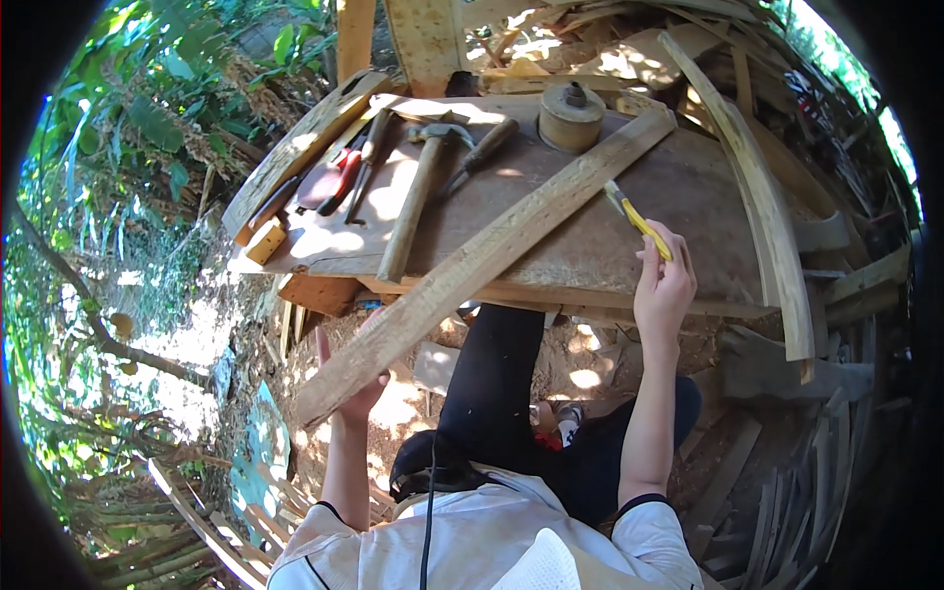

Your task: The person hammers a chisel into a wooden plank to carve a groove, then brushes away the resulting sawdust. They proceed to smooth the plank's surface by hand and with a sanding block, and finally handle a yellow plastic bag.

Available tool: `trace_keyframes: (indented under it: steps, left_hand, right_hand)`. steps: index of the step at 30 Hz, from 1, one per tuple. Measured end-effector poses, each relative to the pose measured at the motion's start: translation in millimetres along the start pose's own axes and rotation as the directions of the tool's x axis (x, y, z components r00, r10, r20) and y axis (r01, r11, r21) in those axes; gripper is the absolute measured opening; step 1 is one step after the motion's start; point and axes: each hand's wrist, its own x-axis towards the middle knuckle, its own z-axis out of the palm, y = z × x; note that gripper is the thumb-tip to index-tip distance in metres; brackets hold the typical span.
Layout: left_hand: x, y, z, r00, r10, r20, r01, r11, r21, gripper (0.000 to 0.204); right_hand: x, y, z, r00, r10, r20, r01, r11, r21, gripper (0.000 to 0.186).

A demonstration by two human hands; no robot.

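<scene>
My left hand (354, 383) is at the near, lower-left end of a long wooden batten (492, 246), gripping it from beneath; part of the hand is hidden. The batten slants across the worn plywood bench (718, 246) toward the upper right. My right hand (661, 275) is closed on a yellow-handled tool (640, 222), probably a blade, whose metal tip lies at the batten's right edge. Left of the batten lie a hammer (409, 205), a wooden-handled chisel (482, 152), red pliers (344, 177) and other hand tools. A round container (570, 118) stands at the back.
Long curved strips (777, 246) lean along the bench's right side. A thick plank (295, 162) and small wood block (264, 241) sit at its left. Stacked scrap wood (787, 492) fills the lower right; leafy plants and a branch (98, 334) are on the left.
</scene>
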Motion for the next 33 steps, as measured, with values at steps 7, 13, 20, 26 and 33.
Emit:
trace_keyframes:
  steps: [7, 13, 20, 26, 33]
  left_hand:
    - [42.2, -8.3, -33.1, 0.978, 0.13, -0.162, -0.113, 0.988, 0.108, 0.044]
    - [6.4, -39.9, 1.5, 0.839, -0.338, -0.426, 0.544, 0.541, 0.641, 0.04]
    - [24.5, 59.0, 170.0, 0.991, 0.007, 0.135, -0.135, 0.01, 0.991, 0.044]
    - [190.4, 141.2, 117.7, 0.872, 0.483, 0.077, 0.399, -0.794, 0.458, 0.068]
    - [270.0, 250.3, 24.6, 0.805, 0.551, 0.22, 0.45, -0.809, 0.378, 0.121]
  right_hand:
    - [0.2, 26.7, -33.0, 1.0, -0.021, -0.022, 0.012, 0.938, -0.346, 0.038]
    - [-8.8, 63.1, -36.3, 0.958, 0.045, 0.284, 0.134, 0.806, -0.577, 0.068]
    - [-9.8, 61.8, -27.6, 0.981, 0.056, 0.187, 0.074, 0.779, -0.623, 0.069]
    - [-10.0, 62.7, -29.2, 0.983, 0.023, 0.184, 0.099, 0.774, -0.625, 0.07]
    - [-10.9, 60.1, -13.3, 0.991, 0.022, 0.134, 0.041, 0.892, -0.45, 0.082]
